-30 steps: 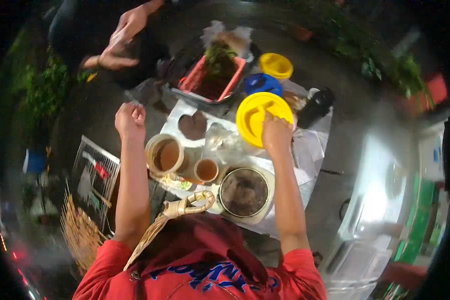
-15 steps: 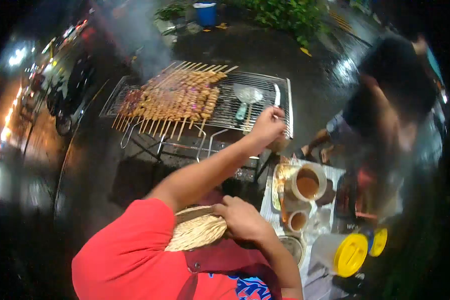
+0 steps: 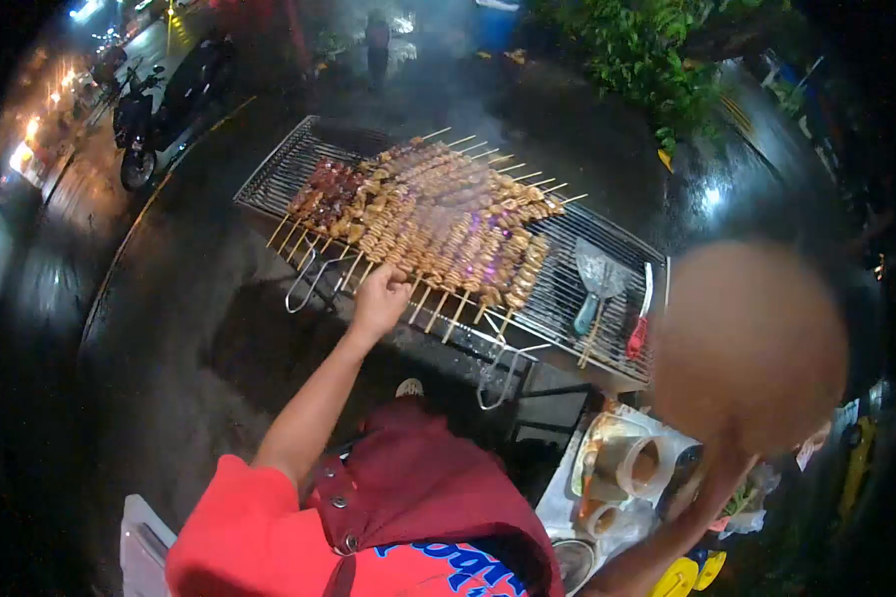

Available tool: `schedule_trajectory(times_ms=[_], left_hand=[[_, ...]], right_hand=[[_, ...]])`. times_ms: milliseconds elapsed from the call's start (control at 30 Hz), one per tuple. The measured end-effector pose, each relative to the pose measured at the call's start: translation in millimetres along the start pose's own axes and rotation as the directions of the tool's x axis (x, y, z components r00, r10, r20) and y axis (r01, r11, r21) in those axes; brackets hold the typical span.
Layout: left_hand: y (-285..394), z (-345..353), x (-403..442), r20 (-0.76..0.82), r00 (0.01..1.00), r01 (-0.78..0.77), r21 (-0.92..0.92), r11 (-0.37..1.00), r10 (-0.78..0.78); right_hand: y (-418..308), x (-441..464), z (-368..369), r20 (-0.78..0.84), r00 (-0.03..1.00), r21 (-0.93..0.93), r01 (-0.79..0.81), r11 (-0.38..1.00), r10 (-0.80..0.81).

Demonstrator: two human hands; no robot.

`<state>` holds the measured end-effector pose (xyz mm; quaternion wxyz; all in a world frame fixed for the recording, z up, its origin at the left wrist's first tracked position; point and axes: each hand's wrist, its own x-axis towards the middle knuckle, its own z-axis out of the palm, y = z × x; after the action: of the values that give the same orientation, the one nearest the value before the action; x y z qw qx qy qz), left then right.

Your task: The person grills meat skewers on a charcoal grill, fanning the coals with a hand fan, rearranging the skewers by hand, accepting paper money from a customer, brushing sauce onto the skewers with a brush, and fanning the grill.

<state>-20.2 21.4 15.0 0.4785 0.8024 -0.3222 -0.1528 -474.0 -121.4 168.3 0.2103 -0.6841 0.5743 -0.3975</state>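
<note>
My left hand (image 3: 381,301) is closed at the near edge of the grill, fingers pinching the stick end of a meat skewer. Rows of browned skewers (image 3: 438,224) lie side by side on the grill (image 3: 314,139), with darker red meat (image 3: 326,189) at the left end. On the right, my raised right hand (image 3: 735,445) grips a round woven fan (image 3: 752,348), which looks smooth and blurred. Left of the fan, a spatula with a green handle (image 3: 587,313) and a brush with red and white parts (image 3: 639,333) rest on the grate.
A side table (image 3: 558,488) at lower right holds a tub of brown sauce (image 3: 644,465), a smaller cup (image 3: 602,519) and yellow lids (image 3: 675,577). Smoke rises over the grill. A motorcycle (image 3: 139,129) stands on the wet road; leafy plants (image 3: 647,60) grow beyond.
My left hand has left the brush at the grill's right end and moved left to the skewer sticks. My right hand has swung the fan out from my body to the right.
</note>
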Motion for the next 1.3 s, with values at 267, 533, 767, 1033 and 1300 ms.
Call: schedule_trajectory(times_ms=[267,533,767,1033,1300], left_hand=[[-28,-63,44,-0.357,0.931,-0.12,-0.101,0.988,0.077],[-83,-107,59,-0.5,0.859,0.023,-0.177,0.984,-0.11],[-44,-50,47,0.015,0.991,-0.13,0.223,0.966,0.13],[-18,-37,34,0.225,0.961,-0.014,0.624,0.781,-0.163],[-39,-20,31,0.264,0.964,-0.135,0.582,0.802,-0.03]], right_hand=[[-40,-16,64,-0.047,0.998,-0.143,0.025,0.989,-0.032],[-93,-12,66,-0.154,0.984,0.192,-0.055,0.98,0.086],[-14,63,39,0.344,0.939,0.01,-0.028,1.0,0.023],[-1,84,45,0.228,0.974,0.006,-0.011,1.0,0.009],[-113,32,78,0.394,0.872,-0.075,0.347,0.935,-0.291]])
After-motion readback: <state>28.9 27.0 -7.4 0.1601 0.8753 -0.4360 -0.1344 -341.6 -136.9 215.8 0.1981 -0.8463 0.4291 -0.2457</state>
